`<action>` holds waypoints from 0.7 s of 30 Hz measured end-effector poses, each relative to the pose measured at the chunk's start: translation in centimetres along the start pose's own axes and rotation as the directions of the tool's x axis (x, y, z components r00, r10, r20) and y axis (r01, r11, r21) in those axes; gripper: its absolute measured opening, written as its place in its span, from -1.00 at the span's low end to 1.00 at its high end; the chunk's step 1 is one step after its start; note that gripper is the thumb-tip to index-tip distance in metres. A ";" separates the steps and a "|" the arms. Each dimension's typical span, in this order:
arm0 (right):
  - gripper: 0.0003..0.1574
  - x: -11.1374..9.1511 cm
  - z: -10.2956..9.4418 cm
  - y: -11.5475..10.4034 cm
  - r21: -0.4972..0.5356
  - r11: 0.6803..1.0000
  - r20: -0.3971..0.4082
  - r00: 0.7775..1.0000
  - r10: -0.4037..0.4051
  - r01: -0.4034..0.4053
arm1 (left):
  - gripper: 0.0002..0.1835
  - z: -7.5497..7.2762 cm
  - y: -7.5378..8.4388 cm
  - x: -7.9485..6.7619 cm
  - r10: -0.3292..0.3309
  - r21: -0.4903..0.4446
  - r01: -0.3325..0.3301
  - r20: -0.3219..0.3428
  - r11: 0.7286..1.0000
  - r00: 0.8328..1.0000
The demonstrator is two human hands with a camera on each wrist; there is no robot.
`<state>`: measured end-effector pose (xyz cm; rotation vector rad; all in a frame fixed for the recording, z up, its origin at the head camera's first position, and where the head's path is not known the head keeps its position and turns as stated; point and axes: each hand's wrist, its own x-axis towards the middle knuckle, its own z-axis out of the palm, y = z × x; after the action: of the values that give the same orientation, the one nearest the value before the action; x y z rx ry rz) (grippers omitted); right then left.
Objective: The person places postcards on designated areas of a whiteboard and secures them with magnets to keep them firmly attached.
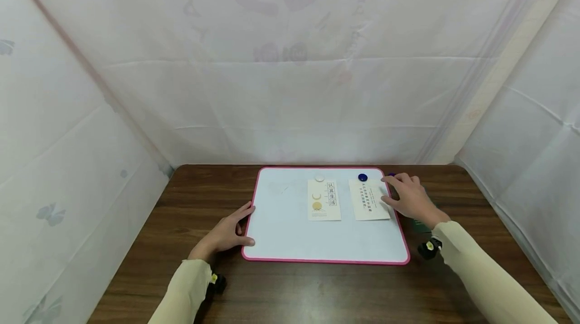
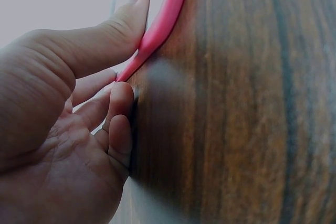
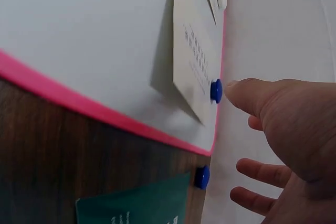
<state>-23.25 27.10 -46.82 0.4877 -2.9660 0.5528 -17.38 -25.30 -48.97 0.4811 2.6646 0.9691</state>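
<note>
Left hand [image 2: 42,103] on whiteboard [image 1: 281,233] with cards [image 1: 323,200]

the whiteboard [image 1: 281,233] is lying on the table [image 1: 281,294], my left hand [image 1: 224,233] gripping its left edge, my right hand [image 1: 410,198] hovering by its right. on it are lying a left card [image 1: 324,213] and a right card [image 1: 366,208], left magnet [image 1: 319,178] and right magnet [image 1: 363,177] sitting at their far ends; a third magnet [image 3: 202,177] and third card [image 3: 136,203] are lying rightward.
</note>
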 end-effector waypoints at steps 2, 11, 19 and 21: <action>-0.26 -0.4 -0.1 0.5 0.006 1.000 0.016 1.000 0.021 -0.021 | 0.01 0.0 0.0 0.0 0.000 0.001 0.000 0.000 1.000 1.000; -0.25 -1.8 -0.7 2.7 0.018 0.997 0.040 0.996 0.080 -0.080 | 0.02 -0.2 0.4 0.2 -0.011 -0.001 0.011 -0.008 1.000 1.000; -0.21 -2.9 -1.3 4.4 0.001 0.992 0.068 0.990 0.124 -0.125 | 0.03 0.0 -0.1 0.4 -0.023 -0.001 0.023 0.001 1.000 1.000; -0.20 -3.1 -1.4 4.6 -0.006 0.990 0.082 0.987 0.140 -0.140 | 0.03 0.0 -0.1 0.4 -0.034 -0.003 0.034 0.004 0.999 0.999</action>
<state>-21.78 32.57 -47.46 0.3100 -3.0961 0.5581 -17.75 -25.27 -49.06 0.4355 2.6590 0.9614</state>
